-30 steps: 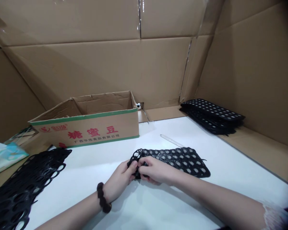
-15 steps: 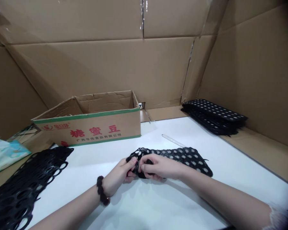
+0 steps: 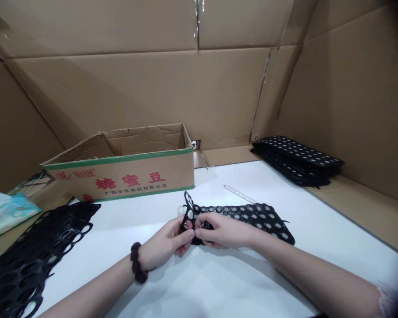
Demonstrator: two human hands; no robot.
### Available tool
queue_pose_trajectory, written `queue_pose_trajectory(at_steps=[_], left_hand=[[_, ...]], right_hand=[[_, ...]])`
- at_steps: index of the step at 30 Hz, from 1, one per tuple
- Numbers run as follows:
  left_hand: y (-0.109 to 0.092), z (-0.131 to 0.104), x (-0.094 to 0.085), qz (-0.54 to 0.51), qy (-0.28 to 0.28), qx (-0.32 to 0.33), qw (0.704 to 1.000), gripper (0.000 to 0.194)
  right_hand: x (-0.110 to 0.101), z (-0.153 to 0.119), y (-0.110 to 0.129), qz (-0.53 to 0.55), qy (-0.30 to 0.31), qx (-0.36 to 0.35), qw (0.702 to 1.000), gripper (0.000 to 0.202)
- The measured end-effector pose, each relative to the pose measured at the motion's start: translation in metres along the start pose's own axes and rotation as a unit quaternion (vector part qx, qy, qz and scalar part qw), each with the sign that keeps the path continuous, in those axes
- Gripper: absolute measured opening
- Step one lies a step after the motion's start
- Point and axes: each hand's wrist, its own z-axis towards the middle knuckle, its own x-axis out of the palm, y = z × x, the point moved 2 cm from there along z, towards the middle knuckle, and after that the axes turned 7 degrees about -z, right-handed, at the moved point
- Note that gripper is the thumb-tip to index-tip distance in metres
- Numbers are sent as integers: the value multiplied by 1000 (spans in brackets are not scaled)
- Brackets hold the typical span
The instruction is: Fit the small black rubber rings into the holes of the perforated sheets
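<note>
A black sheet with rows of round light spots lies across the white table in front of me. At its left end, my left hand pinches the edge between thumb and fingers. My right hand is closed on the same sheet just beside it, with the fingertips of both hands almost meeting. A strip of black rings stands up from the sheet's left end above my left fingers. My fingers hide part of that end, so I cannot see exactly how it is folded there.
A brown cardboard box with green edges stands at the back left. Black ring-holed sheets lie at the left, near a tissue pack. Spotted black sheets are stacked at the back right. A clear pen-like stick lies behind the sheet.
My left hand has turned and shifted slightly, its thumb now closer to my right fingertips. The ringed strip at the sheet's left end has risen upright. My right hand has barely moved.
</note>
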Motion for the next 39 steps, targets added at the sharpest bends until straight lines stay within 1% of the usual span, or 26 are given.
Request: queue_pose_trajectory(at_steps=[3, 6, 10, 16, 21, 26, 29, 32, 34, 39], left_hand=[[4, 0, -1, 2, -11, -8, 1000, 24], [3, -1, -2, 17, -3, -11, 1000, 26], [-1, -1, -2, 38, 6, -8, 999, 26], [1, 1, -2, 62, 14, -6, 998, 25], [4, 3, 0, 44, -2, 4, 999, 23], [3, 3, -2, -10, 0, -13, 1000, 20], [3, 3, -6, -68, -16, -27, 997, 20], [3, 2, -8, -117, -41, -36, 992, 18], [3, 2, -8, -126, -56, -39, 990, 16], [4, 4, -8, -108, -89, -43, 989, 10]], right_hand=[[-1, -1, 2, -9, 9, -5, 1000, 21], [-1, -1, 3, -14, 15, -4, 1000, 22], [1, -1, 3, -21, -4, -7, 1000, 22], [9, 1, 2, 12, -23, -30, 999, 12], [11, 1, 7, 48, -40, -39, 997, 9], [8, -1, 9, 72, -25, -5, 997, 9], [4, -2, 6, 92, -19, 14, 995, 15], [1, -1, 5, 99, -20, 10, 995, 17], [1, 0, 4, 91, -31, 1, 995, 14], [4, 3, 3, 52, -61, -21, 997, 10]])
